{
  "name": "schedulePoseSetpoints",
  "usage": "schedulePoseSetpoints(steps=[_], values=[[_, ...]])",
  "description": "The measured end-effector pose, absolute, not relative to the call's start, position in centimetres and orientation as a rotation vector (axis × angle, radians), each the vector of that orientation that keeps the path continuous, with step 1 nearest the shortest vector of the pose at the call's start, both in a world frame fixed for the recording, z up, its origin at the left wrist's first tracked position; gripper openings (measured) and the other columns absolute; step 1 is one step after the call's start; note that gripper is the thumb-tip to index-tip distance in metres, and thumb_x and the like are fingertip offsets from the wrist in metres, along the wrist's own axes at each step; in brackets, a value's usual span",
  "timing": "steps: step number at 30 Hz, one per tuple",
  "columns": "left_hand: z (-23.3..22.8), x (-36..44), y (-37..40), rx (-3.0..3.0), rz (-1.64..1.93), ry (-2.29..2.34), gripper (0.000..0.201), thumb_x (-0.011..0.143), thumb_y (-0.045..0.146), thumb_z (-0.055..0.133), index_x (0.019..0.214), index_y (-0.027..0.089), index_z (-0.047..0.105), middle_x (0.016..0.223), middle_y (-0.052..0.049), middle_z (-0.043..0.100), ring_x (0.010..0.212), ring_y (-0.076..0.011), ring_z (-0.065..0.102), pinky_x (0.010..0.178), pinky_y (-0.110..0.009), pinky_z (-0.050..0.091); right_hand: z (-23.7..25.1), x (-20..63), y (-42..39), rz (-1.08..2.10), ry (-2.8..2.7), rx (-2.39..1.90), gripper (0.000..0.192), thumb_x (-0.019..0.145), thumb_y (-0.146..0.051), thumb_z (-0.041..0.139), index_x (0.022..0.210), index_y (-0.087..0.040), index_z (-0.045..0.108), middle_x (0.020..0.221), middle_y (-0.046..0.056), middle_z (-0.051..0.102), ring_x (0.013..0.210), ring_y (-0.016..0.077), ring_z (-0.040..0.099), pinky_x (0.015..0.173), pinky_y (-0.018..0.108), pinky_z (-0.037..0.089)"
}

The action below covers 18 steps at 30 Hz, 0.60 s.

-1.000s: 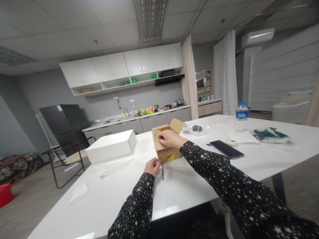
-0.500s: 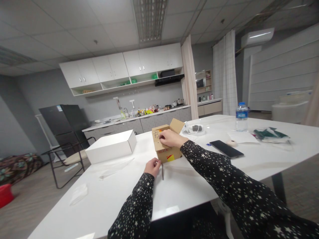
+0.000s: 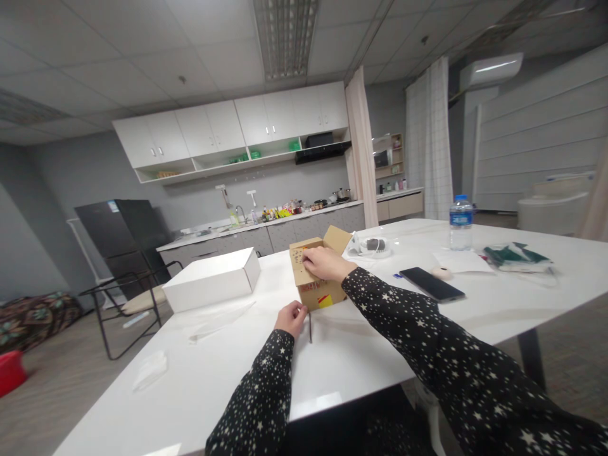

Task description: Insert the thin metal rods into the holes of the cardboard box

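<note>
A small brown cardboard box (image 3: 317, 292) with a raised flap stands on the white table (image 3: 361, 354) in front of me. My right hand (image 3: 324, 263) rests on top of the box, fingers curled over its near flap. Just left of the box's near corner is my left hand (image 3: 291, 318), closed around a thin dark rod-like tool (image 3: 310, 328) held upright with its tip on the table. Both sleeves are black with white stars.
A white flat box (image 3: 213, 278) lies to the left. A black phone (image 3: 431, 284), a water bottle (image 3: 460, 223), a green packet (image 3: 517, 256) and a small white device (image 3: 375, 246) lie to the right. Clear plastic wrappers (image 3: 151, 368) are at the near left. A chair (image 3: 128, 301) stands beyond the table.
My right hand has shifted slightly up and back on the box top. The left hand and the tool have stayed in place.
</note>
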<state>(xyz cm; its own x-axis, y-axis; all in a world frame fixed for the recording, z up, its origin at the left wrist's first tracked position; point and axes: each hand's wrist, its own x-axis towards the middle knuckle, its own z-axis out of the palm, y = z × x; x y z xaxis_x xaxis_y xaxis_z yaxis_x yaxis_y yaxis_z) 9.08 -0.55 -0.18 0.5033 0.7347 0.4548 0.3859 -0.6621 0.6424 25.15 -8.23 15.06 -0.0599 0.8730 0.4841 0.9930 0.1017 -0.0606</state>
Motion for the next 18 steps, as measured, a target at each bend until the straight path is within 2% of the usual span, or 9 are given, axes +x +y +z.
schedulePoseSetpoints(steps=[7,11,18], values=[[-0.2,9.0,-0.6,2.282,1.013,0.922,0.027,0.076,0.039,0.048,0.066,0.016,0.058,0.043,0.006,0.042,0.044,-0.0085,0.038,0.049,-0.020,0.026,15.4,24.6,-8.5,-0.429,-1.948,-1.919,0.027,0.094,-0.028,0.031,0.112,-0.017,0.048,0.102,0.014,0.067,0.088,0.0254,0.064,0.078,0.034,0.042],[-0.1,8.9,-0.6,2.280,1.017,0.926,0.028,0.076,0.040,0.048,0.065,0.016,0.058,0.043,0.006,0.042,0.044,-0.0086,0.037,0.049,-0.021,0.026,15.3,24.4,-8.6,-0.455,-1.965,-1.901,0.025,0.093,-0.026,0.033,0.116,-0.018,0.040,0.100,0.014,0.067,0.087,0.0268,0.065,0.075,0.035,0.044],[-0.3,9.0,-0.4,2.295,1.013,0.930,0.028,0.077,0.040,0.048,0.066,0.016,0.059,0.043,0.006,0.043,0.044,-0.0088,0.038,0.049,-0.021,0.027,15.3,24.0,-8.7,-0.489,-1.951,-1.918,0.029,0.090,-0.022,0.037,0.119,-0.017,0.035,0.098,0.015,0.067,0.088,0.0285,0.065,0.075,0.036,0.045]])
